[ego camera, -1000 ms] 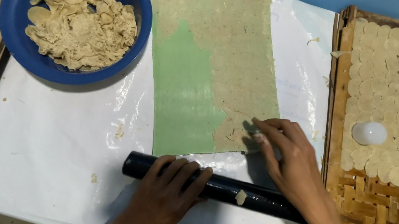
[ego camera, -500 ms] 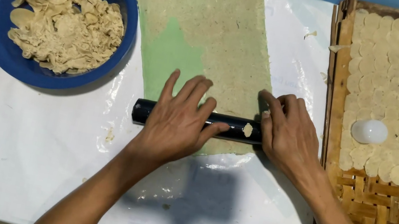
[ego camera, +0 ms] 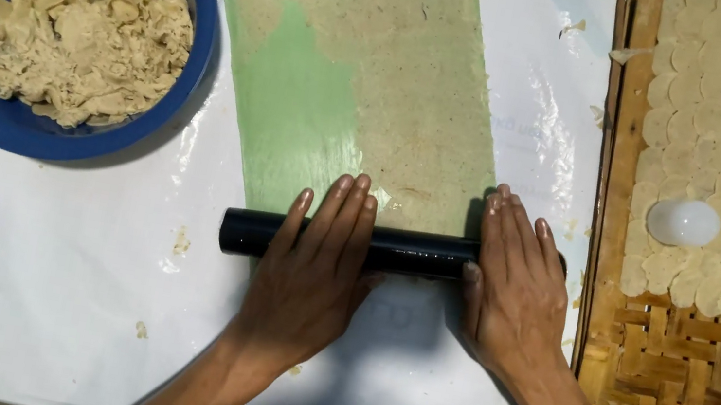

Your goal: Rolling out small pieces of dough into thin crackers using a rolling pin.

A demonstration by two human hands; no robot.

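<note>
Head view, looking straight down: black cylindrical rolling pin (ego camera: 401, 251) lying crosswise at the near edge of a thin tan dough sheet on green plastic (ego camera: 352, 82), on a white plastic-covered table (ego camera: 38, 294). Left hand (ego camera: 314, 269) flat over the pin's left half, fingers extended, not curled. Right hand (ego camera: 518, 290) flat over its right end, likewise open-palmed. Likely rigid, smooth, a little slippery; best pressed at both ends. Sheet probably soft, easily torn. At ten o'clock, blue round bowl of dough scraps (ego camera: 68, 13). At three o'clock, woven bamboo tray of pale round dough discs (ego camera: 696, 371), with a small white round cutter (ego camera: 683, 222).
</note>
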